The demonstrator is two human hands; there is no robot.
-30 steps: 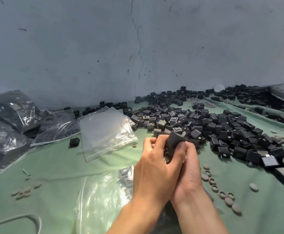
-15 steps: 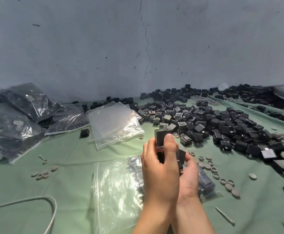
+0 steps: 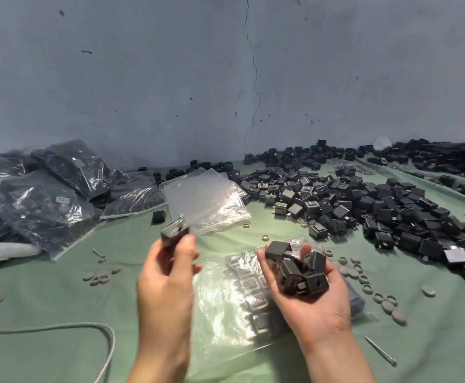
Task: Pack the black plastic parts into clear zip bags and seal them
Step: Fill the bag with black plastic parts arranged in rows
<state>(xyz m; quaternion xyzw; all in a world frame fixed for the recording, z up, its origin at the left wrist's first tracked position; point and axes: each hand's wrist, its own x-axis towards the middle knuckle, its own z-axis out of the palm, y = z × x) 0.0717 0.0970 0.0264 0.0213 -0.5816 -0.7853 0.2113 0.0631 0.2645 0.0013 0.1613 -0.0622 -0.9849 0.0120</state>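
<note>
Blurrily, left hand pinches one part; right hand cups black parts.

Packing workshop, heaped black parts, filled bags

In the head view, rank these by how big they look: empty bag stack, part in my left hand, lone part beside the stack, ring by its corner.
1. Empty bag stack.
2. Part in the left hand: looks bigger than the lone part, but it is nearer the camera, so unsure.
3. Lone part.
4. Ring.
</note>
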